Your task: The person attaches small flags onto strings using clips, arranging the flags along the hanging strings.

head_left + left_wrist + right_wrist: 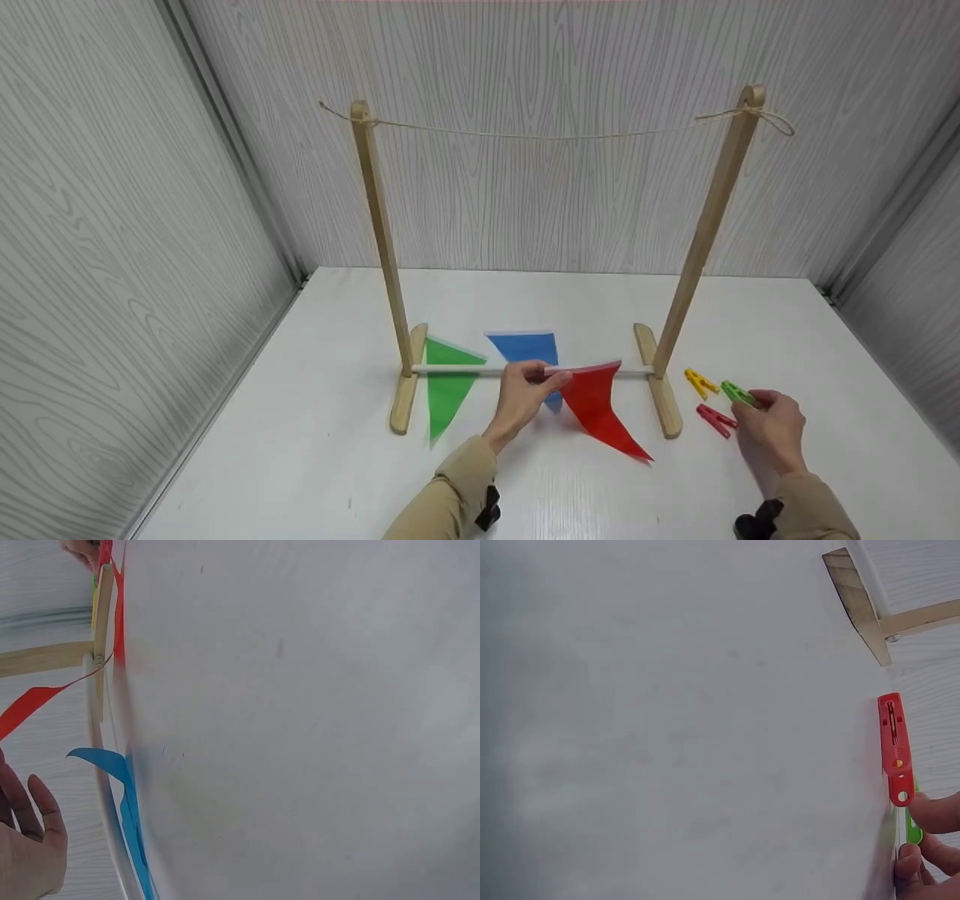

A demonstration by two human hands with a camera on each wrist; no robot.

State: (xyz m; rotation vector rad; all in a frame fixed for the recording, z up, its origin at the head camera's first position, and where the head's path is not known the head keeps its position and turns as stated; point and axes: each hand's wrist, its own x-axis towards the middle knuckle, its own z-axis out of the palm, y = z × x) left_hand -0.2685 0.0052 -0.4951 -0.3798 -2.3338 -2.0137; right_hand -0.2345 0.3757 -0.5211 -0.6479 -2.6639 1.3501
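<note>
In the head view my left hand (519, 401) pinches the upper left corner of a red triangular flag (596, 405), which hangs in front of the stand's white crossbar. My right hand (776, 426) has its thumb and fingers on a green clothespin (735, 391) at the right of the table. Right beside that hand lie a red clothespin (716, 420) and a yellow clothespin (700, 382). The right wrist view shows the red clothespin (895, 731) in front, partly covering the green clothespin (914, 831) between my fingertips.
A wooden stand has two posts (382, 240) with a string (555, 138) tied between their tops. Its white crossbar (450, 369) runs low above the table (315, 465). A green flag (448, 394) and a blue flag (525, 346) lie under the bar. Patterned walls enclose the table.
</note>
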